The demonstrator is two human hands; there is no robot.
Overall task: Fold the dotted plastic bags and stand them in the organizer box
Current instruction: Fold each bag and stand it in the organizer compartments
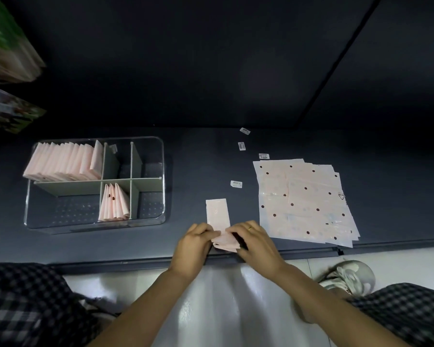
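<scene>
With your left hand (194, 242) and right hand (254, 240) both pinching the bag strip (219, 216), you crease each fold square and tight.

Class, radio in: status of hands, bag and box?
Both hands, left and right, pinching a half-folded bag strip. Organizer box partly filled. Flat bag stack waiting. Nothing in the way.

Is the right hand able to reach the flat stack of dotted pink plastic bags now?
Probably yes: the stack lies just beside the right hand, nothing between, though it pinches the folded pink bag strip.
</scene>
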